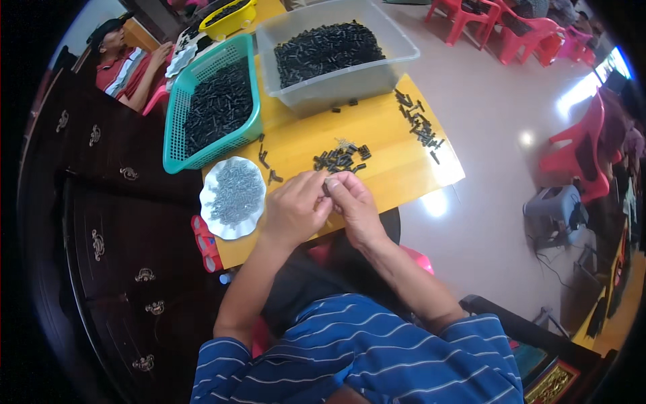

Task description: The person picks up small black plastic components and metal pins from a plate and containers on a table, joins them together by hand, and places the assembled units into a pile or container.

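Over the near edge of the yellow table [390, 131], my left hand [296, 207] and my right hand [356, 207] meet with their fingers pinched together. A small dark piece [328, 187] shows between the fingertips, mostly covered, so I cannot make out its kind. Just beyond my fingers lies a loose pile of short black cylindrical parts [342, 160], with a few thin metal pieces [346, 144] among them. To the left of my left hand, a white scalloped plate [208, 215] holds many small silvery metal pieces [233, 192].
A teal basket [173, 131] and a translucent bin [363, 82], both full of black parts, stand farther back. More black pieces [418, 124] lie near the right edge. Dark drawers [114, 229] line the left side. A person [128, 64] sits at the far left.
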A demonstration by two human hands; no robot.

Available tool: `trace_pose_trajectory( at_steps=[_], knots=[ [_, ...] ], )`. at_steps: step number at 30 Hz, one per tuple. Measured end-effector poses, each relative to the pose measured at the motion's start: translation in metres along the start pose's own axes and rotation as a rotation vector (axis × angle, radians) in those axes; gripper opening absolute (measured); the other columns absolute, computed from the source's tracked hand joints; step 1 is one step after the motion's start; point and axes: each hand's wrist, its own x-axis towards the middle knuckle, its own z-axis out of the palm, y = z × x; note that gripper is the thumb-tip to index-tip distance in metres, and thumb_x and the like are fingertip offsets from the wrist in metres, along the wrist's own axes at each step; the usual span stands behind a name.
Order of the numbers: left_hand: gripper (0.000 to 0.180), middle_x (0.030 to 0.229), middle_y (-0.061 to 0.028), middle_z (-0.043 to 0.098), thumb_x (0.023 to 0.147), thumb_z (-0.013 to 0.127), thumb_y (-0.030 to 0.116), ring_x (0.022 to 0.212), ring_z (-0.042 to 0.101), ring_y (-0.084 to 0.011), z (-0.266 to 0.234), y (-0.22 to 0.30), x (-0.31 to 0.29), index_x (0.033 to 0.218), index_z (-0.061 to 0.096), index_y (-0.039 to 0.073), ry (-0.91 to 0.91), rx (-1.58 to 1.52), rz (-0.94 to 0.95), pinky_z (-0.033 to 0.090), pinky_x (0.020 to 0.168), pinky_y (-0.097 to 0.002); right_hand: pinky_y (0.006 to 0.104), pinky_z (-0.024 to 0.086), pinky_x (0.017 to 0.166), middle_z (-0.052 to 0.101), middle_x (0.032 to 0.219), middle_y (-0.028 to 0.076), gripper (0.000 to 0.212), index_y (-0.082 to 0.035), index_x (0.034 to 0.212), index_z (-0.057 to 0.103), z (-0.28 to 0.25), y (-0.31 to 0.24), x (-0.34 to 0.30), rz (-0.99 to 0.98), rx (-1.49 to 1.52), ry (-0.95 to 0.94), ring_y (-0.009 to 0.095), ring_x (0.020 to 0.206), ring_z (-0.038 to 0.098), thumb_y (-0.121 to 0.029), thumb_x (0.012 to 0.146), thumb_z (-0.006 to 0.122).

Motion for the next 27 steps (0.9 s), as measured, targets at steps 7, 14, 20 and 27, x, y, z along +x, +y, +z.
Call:
trace_pose_trajectory(
  at_steps=[7,14,20,27],
  knots=[
    [0.036,0.094,-0.0121,0.072,0.074,0.082,0.009,0.075,0.071,-0.0267,-0.005,-0.002,0.007,0.107,0.070,0.004,0.004,-0.125,0.034,0.057,0.067,-0.0361,0.0271,0.050,0.084,0.066,0.098,0.001,0.013,-0.010,0.105,0.059,-0.004,-0.011,-0.001,0.017,0.105,0.082,0.009,0.088,0.062,-0.023,0.104,0.059],
    [0.026,0.085,-0.0108,0.066,0.076,0.079,0.010,0.076,0.068,-0.0303,-0.001,-0.002,0.003,0.097,0.064,0.005,-0.013,-0.166,-0.001,0.054,0.064,-0.0403,0.0270,0.050,0.084,0.064,0.097,0.000,0.013,-0.011,0.104,0.058,0.001,-0.007,-0.004,0.032,0.050,0.050,0.009,0.088,0.061,-0.024,0.104,0.058],
    [0.030,0.093,-0.0126,0.071,0.078,0.079,0.008,0.076,0.070,-0.0291,-0.002,-0.011,-0.001,0.105,0.067,0.003,-0.018,-0.155,0.014,0.056,0.065,-0.0375,0.0292,0.050,0.086,0.064,0.099,0.001,0.011,-0.010,0.103,0.058,0.005,-0.006,-0.003,0.018,0.125,0.047,0.010,0.091,0.062,-0.020,0.103,0.057],
    [0.021,0.096,-0.0181,0.070,0.091,0.065,0.012,0.083,0.070,-0.0375,-0.019,-0.001,-0.002,0.109,0.068,0.001,-0.060,-0.194,-0.166,0.056,0.071,-0.0434,0.0317,0.052,0.087,0.070,0.094,0.007,0.011,-0.010,0.105,0.058,0.006,-0.018,-0.005,0.015,0.055,0.127,0.015,0.086,0.067,-0.021,0.103,0.055]
  ],
)
